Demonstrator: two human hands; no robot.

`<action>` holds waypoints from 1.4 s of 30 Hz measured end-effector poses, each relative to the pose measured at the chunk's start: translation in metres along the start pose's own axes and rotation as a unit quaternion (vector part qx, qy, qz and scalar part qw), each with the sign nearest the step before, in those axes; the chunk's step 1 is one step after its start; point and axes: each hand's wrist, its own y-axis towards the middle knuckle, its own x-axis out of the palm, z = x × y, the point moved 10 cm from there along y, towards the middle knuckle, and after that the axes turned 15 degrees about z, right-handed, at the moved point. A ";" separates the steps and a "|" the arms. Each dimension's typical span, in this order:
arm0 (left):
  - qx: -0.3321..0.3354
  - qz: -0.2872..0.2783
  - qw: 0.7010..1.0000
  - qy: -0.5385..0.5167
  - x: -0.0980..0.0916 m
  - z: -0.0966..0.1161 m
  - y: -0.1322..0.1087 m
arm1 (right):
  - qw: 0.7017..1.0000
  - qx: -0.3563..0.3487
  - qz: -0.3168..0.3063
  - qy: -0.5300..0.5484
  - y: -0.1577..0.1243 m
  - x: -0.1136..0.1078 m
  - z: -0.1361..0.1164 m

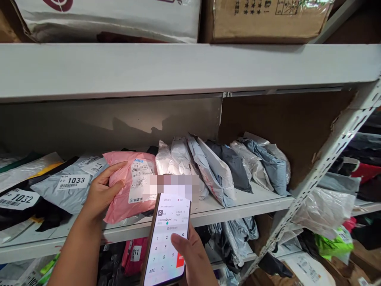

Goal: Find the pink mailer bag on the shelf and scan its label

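Observation:
My left hand [104, 190] pinches the left edge of a pink plastic parcel [120, 200] at the front of the middle shelf. A white printed label [139, 180] faces out on the parcel. My right hand [193, 252] holds a phone [166, 250] upright in front of the shelf edge, its thumb over the number keypad on the lit screen. The phone's top and part of the label lie behind a blurred patch. Left of the pink parcel lies a grey parcel [62, 194] with a tag reading 1033.
White and grey parcels [208, 171] lean in a row to the right on the shelf [253, 200]. A thick white beam [178, 67] crosses above, under large boxes [268, 22]. A slotted metal post [321, 167] slants at the right. More bags [238, 238] fill the lower shelf.

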 end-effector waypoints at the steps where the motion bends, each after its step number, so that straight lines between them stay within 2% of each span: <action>1: -0.002 -0.001 1.000 0.000 0.000 -0.001 0.000 | 1.000 -0.012 0.003 -0.007 0.001 -0.001 -0.001; 4: -0.003 0.004 1.000 -0.002 -0.001 -0.002 0.000 | 0.999 -0.038 0.011 -0.022 0.003 -0.003 -0.005; 10: -0.001 0.005 1.000 0.005 -0.002 -0.003 0.001 | 0.999 -0.028 0.031 -0.013 0.005 -0.008 -0.001; 14: 0.024 0.001 1.000 0.017 0.000 0.002 0.001 | 0.997 -0.049 0.035 0.045 0.005 -0.012 -0.006; 16: 0.033 0.004 0.999 0.022 0.001 0.005 0.000 | 0.998 -0.025 0.028 0.060 0.004 -0.012 -0.001; 19: 0.043 0.013 0.999 0.024 0.000 0.008 -0.002 | 0.999 0.016 0.001 0.030 0.001 -0.010 0.008; 27: 0.047 0.010 0.998 0.030 0.000 0.005 -0.002 | 0.999 0.007 0.002 -0.037 -0.003 -0.015 0.010; 38: 0.060 0.011 0.998 0.031 -0.001 0.007 -0.002 | 0.999 0.008 -0.018 -0.035 -0.004 -0.010 0.011; 42: 0.062 0.009 0.998 0.029 0.000 0.007 -0.002 | 1.000 0.010 -0.003 -0.027 -0.003 -0.013 0.012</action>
